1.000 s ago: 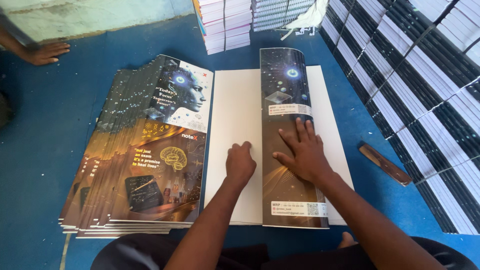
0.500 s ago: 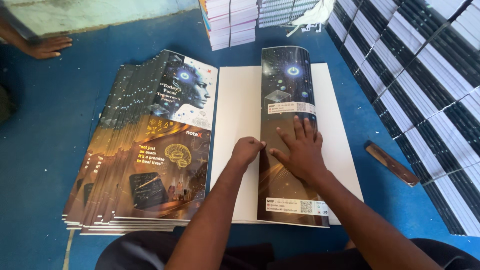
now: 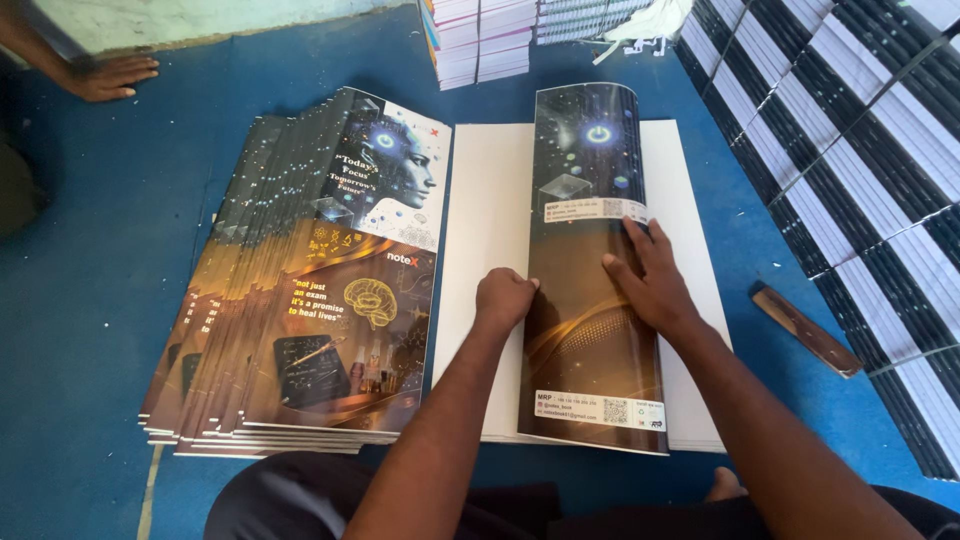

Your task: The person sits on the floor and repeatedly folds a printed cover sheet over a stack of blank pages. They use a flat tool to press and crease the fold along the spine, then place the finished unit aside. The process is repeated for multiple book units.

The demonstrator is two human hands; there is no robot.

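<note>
Hands have slid up the fold since a moment ago: I see my left hand (image 3: 505, 300), fisted and empty, pressing the crease of the folded cover sheet (image 3: 590, 270). My right hand (image 3: 648, 280) lies flat, fingers spread, holding the printed flap down on the white stack (image 3: 480, 230) beneath.

1. A blue floor (image 3: 120, 250) carries everything; it fills the frame from edge to edge.
2. Left of centre lies a fanned stack of printed covers (image 3: 300, 290); just right of it, at the centre, a pile of white sheets (image 3: 485, 220) with a dark folded cover (image 3: 590, 250) on top.
3. At the right, a wooden stick (image 3: 805, 330) lies on the floor; beyond it, rows of bound books (image 3: 860, 150) fill the right edge.
4. At top centre stand stacks of books (image 3: 480, 40); at the upper left, another person's hand (image 3: 110, 78) rests flat on the floor.
</note>
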